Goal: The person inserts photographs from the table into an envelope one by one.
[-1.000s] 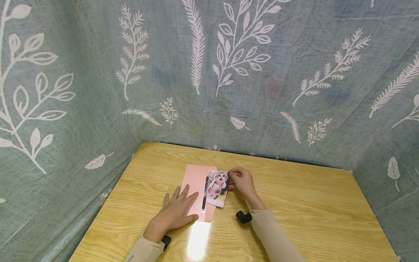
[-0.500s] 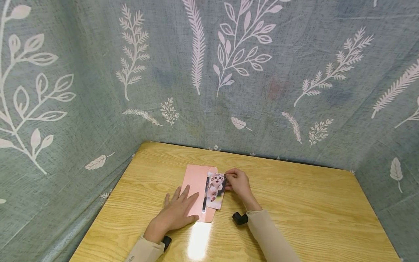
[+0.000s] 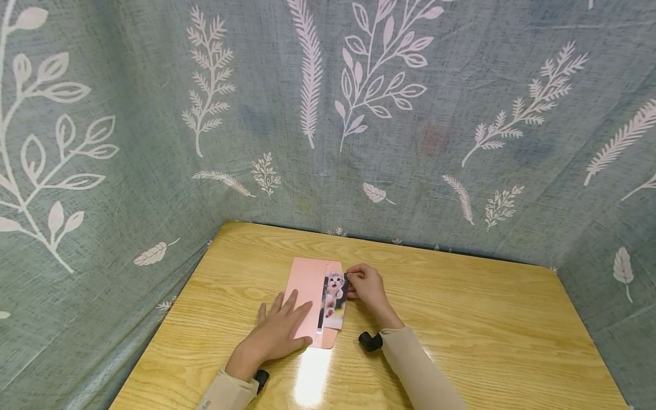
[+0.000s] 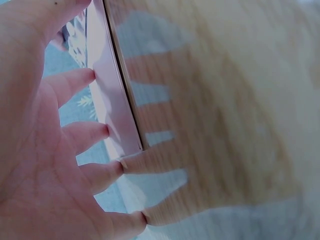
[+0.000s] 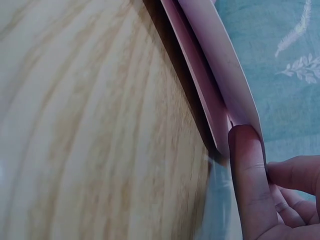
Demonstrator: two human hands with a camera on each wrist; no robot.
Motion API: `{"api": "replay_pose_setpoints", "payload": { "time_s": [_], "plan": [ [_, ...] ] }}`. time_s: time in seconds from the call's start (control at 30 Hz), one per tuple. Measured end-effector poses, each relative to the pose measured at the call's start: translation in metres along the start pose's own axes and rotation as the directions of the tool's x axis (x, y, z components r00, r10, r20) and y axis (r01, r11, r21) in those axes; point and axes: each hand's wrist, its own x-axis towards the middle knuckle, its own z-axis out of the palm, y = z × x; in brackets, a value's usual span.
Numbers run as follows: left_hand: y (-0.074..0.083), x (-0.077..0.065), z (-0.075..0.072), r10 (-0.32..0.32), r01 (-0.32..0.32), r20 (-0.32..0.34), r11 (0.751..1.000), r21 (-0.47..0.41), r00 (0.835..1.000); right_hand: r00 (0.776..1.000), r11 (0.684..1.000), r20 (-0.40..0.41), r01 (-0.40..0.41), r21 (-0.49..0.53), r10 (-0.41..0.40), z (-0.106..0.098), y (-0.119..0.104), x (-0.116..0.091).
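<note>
A pink envelope lies on the table with its flap side to the right. My left hand rests on its left part with the fingers spread; in the left wrist view, fingertips touch the envelope and the tabletop. A photo card of a kitten lies over the flap, its left edge at the envelope's opening. How far the card reaches inside is hidden. My right hand pinches the card's upper right edge between thumb and fingers. In the right wrist view the card is raised slightly above the flap.
A dark picture strip with a white border shows at the envelope's opening, beside the card. The wooden table extends to both sides. A leaf-patterned grey-green curtain hangs behind and at the sides.
My right hand has moved left with the kitten card, so the card covers more of the flap and less of it shows. The left hand and envelope have hardly moved.
</note>
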Motion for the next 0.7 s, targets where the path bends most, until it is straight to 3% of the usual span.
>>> {"api": "replay_pose_setpoints", "payload": {
  "time_s": [0.7],
  "plan": [
    [0.0,0.0,0.0,-0.007,0.007,0.007,1.0,0.013,1.0,1.0,1.0,0.029,0.004,-0.028,-0.003,0.013,-0.004,-0.003]
  ]
}}
